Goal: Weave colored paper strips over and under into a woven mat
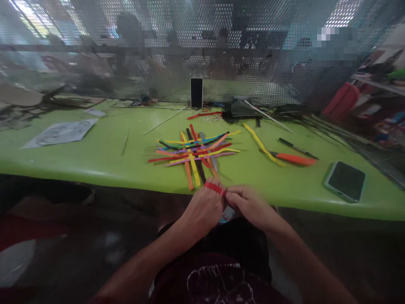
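A red strip (214, 188) lies across the back of my left hand (207, 202), which is closed at the table's front edge; what its fingers hold, if anything, is hidden. Close beside it, my right hand (245, 202) pinches the right end of that red strip between thumb and finger. Just beyond my hands, a loose weave of colored strips (196, 152) rests on the table, with orange, yellow, black and red pieces crossing several others. The ends of the strips stick out unevenly on all sides.
On the green table (126, 169), an orange-handled knife (294, 159), a dark slim tool (297, 147), a yellow strip (259, 143) and a phone (345, 180) lie to the right. Another phone (196, 93) stands against the mesh screen. A printed sheet (63, 132) is at left.
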Demonstrator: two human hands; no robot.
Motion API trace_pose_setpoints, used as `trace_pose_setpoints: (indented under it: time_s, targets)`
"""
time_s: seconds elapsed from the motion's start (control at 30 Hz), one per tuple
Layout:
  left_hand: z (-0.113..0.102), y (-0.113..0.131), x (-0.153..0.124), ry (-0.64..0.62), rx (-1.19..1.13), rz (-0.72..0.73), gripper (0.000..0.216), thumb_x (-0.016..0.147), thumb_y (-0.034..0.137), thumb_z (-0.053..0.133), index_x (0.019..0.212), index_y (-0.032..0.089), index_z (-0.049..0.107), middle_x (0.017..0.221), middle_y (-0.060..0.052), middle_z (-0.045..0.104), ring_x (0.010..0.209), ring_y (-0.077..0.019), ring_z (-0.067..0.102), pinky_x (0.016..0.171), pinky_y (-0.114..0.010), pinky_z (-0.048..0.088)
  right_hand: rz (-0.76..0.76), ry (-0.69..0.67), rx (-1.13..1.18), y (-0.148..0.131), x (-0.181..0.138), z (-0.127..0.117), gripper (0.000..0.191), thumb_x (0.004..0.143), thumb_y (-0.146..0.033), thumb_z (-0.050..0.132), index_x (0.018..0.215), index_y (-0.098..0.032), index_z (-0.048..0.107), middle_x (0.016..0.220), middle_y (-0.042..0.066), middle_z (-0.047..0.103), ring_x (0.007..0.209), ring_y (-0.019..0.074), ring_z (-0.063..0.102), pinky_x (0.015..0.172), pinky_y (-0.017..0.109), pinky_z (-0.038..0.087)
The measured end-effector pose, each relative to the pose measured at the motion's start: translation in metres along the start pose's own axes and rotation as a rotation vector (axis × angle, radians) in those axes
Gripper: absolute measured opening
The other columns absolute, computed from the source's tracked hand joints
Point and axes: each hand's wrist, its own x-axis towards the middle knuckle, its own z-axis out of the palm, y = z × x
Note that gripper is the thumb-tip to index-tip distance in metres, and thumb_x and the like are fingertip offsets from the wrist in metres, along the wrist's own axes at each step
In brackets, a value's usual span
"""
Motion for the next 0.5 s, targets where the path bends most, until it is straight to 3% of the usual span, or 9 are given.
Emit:
trace_pose_setpoints:
  time_s: [0.13, 0.3, 0.4, 0.5]
  targets:
    - [-0.005, -0.006, -0.002, 0.040, -0.060, -0.049, 0.027, 0.099, 0.008, 0.041, 0.081, 0.018, 0.058, 0.081, -0.009, 0.061, 0.075, -0.0241, 0.054, 0.067, -0.036, 0.045, 0.037, 0.001, 0.036, -0.005, 0.005, 0.001, 0.033, 0.087, -0.036, 0.050, 0.061, -0.024, 0.035, 0.055, -0.008, 0.027, 0.050, 0.0087, 0.022, 0.049, 0.026, 0.018]
    - [-0.013, -0.009, -0.020, 0.231, -0.288, -0.080, 0.033, 0.104, 0.019, 0.034, 0.078, 0.020, 0.055, 0.074, -0.006, 0.060, 0.067, -0.0205, 0.052, 0.066, -0.034, 0.044, -0.111, 0.020, -0.096, -0.027, -0.010, -0.004, 0.036, 0.094, -0.038, 0.052, 0.065, -0.023, 0.039, 0.062, -0.006, 0.034, 0.057, 0.0100, 0.032, 0.053, 0.026, 0.026]
    - [-0.014, -0.009, -0.031, 0.282, -0.469, -0.217, 0.036, 0.107, 0.027, 0.034, 0.078, 0.021, 0.055, 0.075, -0.004, 0.062, 0.070, -0.0196, 0.055, 0.069, -0.033, 0.043, -0.238, 0.030, -0.148, -0.051, -0.031, -0.002, 0.036, 0.099, -0.032, 0.051, 0.066, -0.022, 0.041, 0.063, -0.006, 0.036, 0.059, 0.0099, 0.034, 0.054, 0.025, 0.029]
    - [-0.012, -0.008, -0.039, 0.245, -0.734, -0.471, 0.042, 0.108, 0.035, 0.038, 0.070, 0.022, 0.049, 0.064, 0.001, 0.053, 0.060, -0.0161, 0.048, 0.062, -0.030, 0.037, -0.396, -0.049, -0.208, -0.077, -0.054, 0.007, 0.035, 0.101, -0.025, 0.054, 0.068, -0.021, 0.044, 0.061, -0.007, 0.041, 0.056, 0.0084, 0.036, 0.053, 0.024, 0.031]
